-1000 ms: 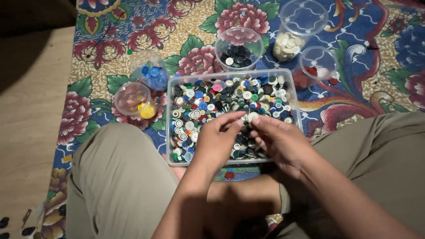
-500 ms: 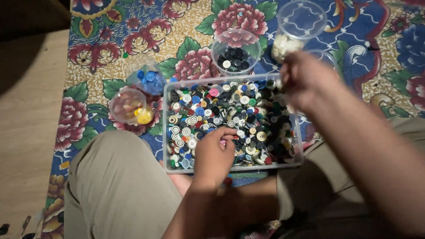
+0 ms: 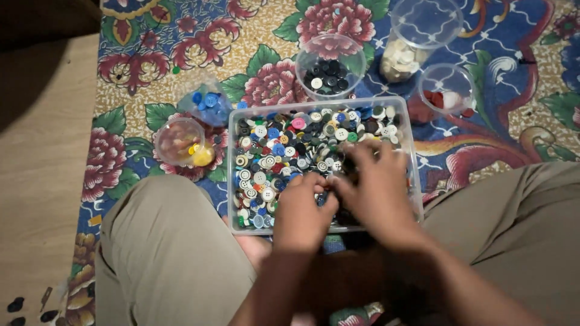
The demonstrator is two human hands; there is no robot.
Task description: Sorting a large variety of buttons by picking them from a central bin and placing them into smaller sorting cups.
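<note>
Resting hands [image 3: 338, 199] on round glossy buttons [image 3: 272, 151], clear plastic tray [image 3: 232, 181].

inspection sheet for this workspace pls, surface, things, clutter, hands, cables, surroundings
surface: floral mat on the floor
job's things: clear tray full of mixed buttons
clutter: round tubs beside the tray, with dark buttons, pale ones, red ones, a yellow piece; bag of blue buttons
grips: left hand and right hand both in the tray, fingers blurred
cables: nothing seen
surroundings: bare wooden floor at left, khaki-clad knees
</note>
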